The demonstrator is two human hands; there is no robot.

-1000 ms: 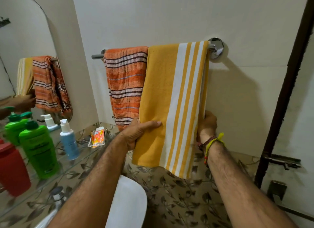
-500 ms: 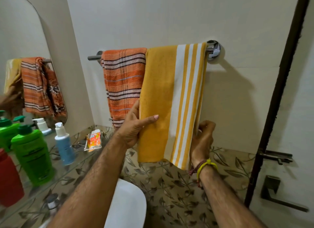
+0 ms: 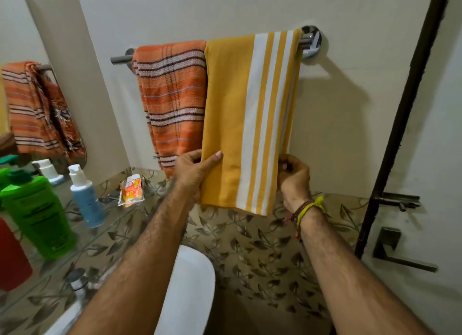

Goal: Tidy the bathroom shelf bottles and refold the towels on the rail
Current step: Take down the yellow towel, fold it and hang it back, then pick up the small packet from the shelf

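**Two towels on the rail, both my hands on the yellow one**

Head view. Two towels hang side by side on the chrome rail point(image 3: 120, 59), their edges touching. The orange striped towel point(image 3: 172, 97) sits to the left; the yellow towel point(image 3: 240, 114), with white stripes down its right part, sits to the right and reaches up to the round wall mount at the rail's end.

My left hand point(image 3: 193, 171) holds the yellow towel at its lower left edge: thumb laid across the front of the cloth, fingers curled behind it. My right hand point(image 3: 292, 174) pinches the lower right edge, fingers bunched on the fold. Coloured threads circle my right wrist.

On the glass shelf point(image 3: 105, 231) at left stand a large green bottle point(image 3: 37, 214), a blue bottle with a white cap point(image 3: 86, 197) just beside it, and a red container point(image 3: 11, 257) at the frame's edge, partly cut off. A small orange packet point(image 3: 131, 189) lies further along the shelf, apart from the bottles. The mirror point(image 3: 22, 89) above reflects the orange towel and bottle tops. A white basin rim point(image 3: 190, 289) shows below my forearms. The lower wall carries leaf-patterned tiles point(image 3: 250, 247).
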